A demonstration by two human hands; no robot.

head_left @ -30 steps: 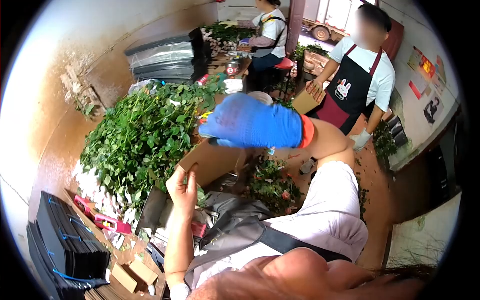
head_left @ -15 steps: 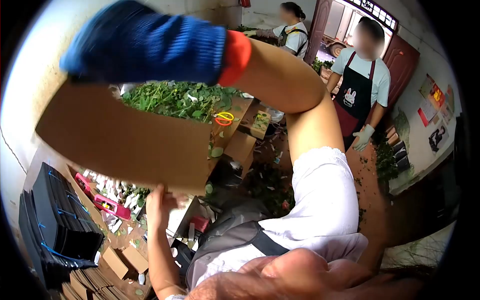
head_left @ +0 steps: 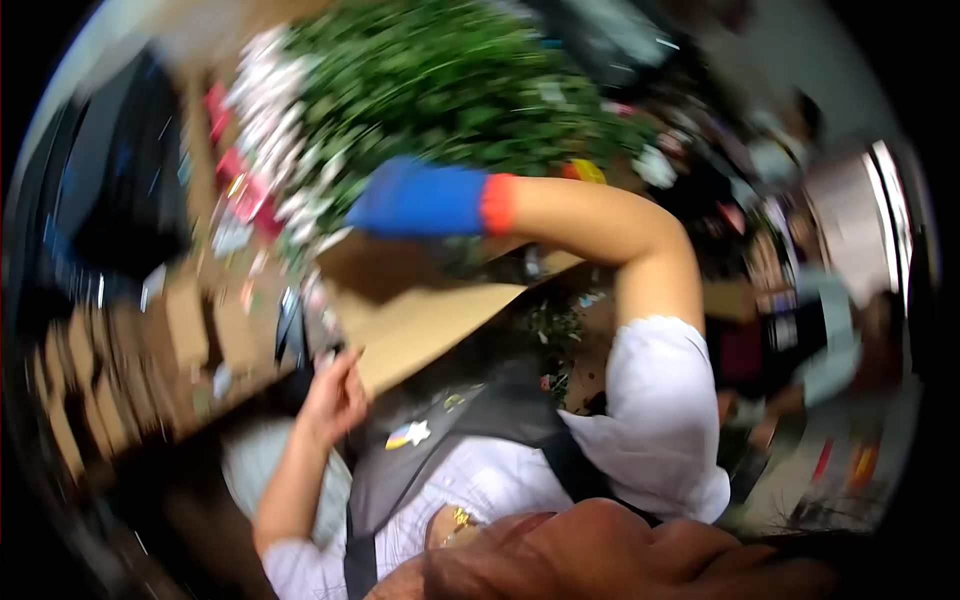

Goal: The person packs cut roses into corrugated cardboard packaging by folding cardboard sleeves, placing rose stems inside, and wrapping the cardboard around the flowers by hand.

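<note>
A bent brown cardboard sheet spans the space in front of my apron. My bare left hand is closed at its lower left corner, thumb and fingers pinched together. My right hand, in a blue knitted glove with a red cuff, is at the sheet's far edge. It appears closed on that edge, though blur smears the fingers. Just past the glove lies a large heap of green leafy stems, with a row of white-wrapped bundles along its left side.
Dark stacked sheets stand at the left, above folded cardboard pieces. Pink items lie by the white bundles. A dark, blade-like object is near my left hand. A blurred person stands at the right, another farther back.
My view has swung, bringing the leafy heap into full sight. My gloved right hand has come down and closer with the cardboard sheet, which is tilted differently. My left hand stays at its near edge.
</note>
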